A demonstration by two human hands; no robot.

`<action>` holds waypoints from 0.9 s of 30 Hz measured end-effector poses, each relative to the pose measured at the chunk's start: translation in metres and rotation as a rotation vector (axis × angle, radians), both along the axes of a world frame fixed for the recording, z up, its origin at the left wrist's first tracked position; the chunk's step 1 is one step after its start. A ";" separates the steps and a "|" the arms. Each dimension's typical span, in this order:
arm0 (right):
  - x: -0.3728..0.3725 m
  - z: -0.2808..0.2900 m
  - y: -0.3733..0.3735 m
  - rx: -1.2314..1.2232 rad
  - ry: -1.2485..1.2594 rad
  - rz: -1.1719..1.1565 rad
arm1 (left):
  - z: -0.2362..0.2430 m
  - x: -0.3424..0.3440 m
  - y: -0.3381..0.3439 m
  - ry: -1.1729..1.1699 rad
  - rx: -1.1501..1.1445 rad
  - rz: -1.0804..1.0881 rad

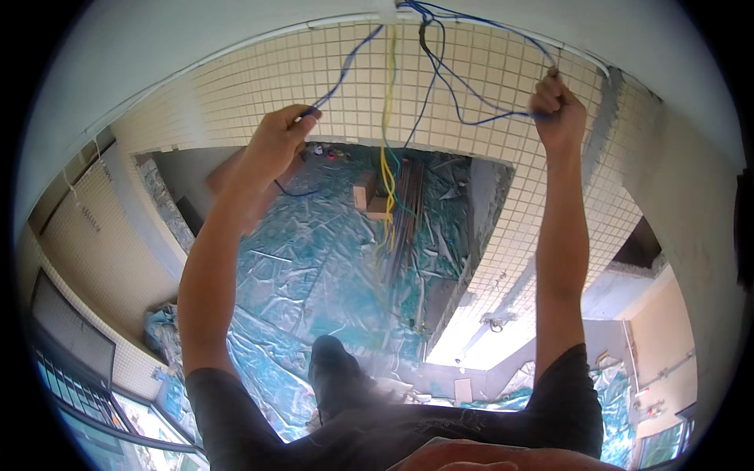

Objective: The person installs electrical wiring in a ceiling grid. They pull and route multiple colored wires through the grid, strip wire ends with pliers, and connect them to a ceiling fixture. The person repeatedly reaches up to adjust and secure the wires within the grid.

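From where I stood: blue wires (347,69) came down in a bunch from the ceiling edge, in front of a tiled wall (487,86). Left hand (284,137): thumb and fingers pinched on one strand. Right hand (558,111): fist clamped on further strands, one arching in from above, others sagging in from the side; count inside the fist could not be told.

Progress, my judgement: partway. Strands were already out and spread left and right; the slack between was not yet straightened, and I saw no finished joint. A yellow wire (386,169) hung mid-wall, in neither hand.

Materials: blue strands thin, smooth-jacketed, softly kinked, apparently springy. Wall: small square cream tiles in a pale grid, edges broken to rough cement around the opening. White conduit (306,23): smooth, round, along the ceiling line. Below, plastic sheeting (298,235): glossy, crumpled, blue-green; on it, brown blocks (364,192), box-shaped, beside long narrow rods (404,204).
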State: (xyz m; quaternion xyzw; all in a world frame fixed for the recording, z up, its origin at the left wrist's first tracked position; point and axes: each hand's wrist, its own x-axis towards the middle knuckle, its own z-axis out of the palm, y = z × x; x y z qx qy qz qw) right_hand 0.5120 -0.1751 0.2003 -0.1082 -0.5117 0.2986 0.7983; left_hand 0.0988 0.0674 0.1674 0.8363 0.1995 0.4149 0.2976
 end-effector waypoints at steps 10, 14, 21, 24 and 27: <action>-0.010 0.006 0.091 -0.305 -1.196 -1.853 | -0.015 -0.005 -0.062 0.014 -0.073 -0.228; -0.109 0.053 0.121 -0.217 -1.215 -1.725 | -0.022 -0.003 -0.067 0.048 0.015 -0.144; -0.116 0.091 0.079 -0.132 -1.338 -1.822 | -0.042 -0.005 -0.037 -0.161 0.036 0.054; -0.107 0.090 0.079 0.001 -1.323 -1.776 | -0.036 -0.002 -0.018 -0.149 -0.089 0.042; -0.111 0.090 0.081 0.007 -1.195 -1.743 | -0.026 0.007 -0.011 -0.083 -0.164 -0.001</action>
